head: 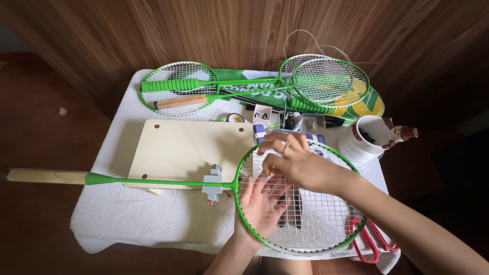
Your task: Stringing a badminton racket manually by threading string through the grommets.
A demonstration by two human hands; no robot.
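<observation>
A green badminton racket [237,196] lies across the table, its wooden handle [46,176] sticking out to the left. A grey clamp [212,185] grips its throat at the edge of a pale wooden board [188,147]. My left hand [261,204] is under the strung head, palm up and fingers spread against the strings. My right hand [295,164] rests on top of the strings, with its fingertips pinching a string near the head's upper left rim. A black tool [296,214] shows through the strings beside my left fingers.
Two more green rackets [178,89] [328,81] lie at the back on a green cover. A white cup [362,141] stands at the right and red scissors [368,240] lie at the front right. Small items cluster behind the racket head. A white towel [127,219] covers the table.
</observation>
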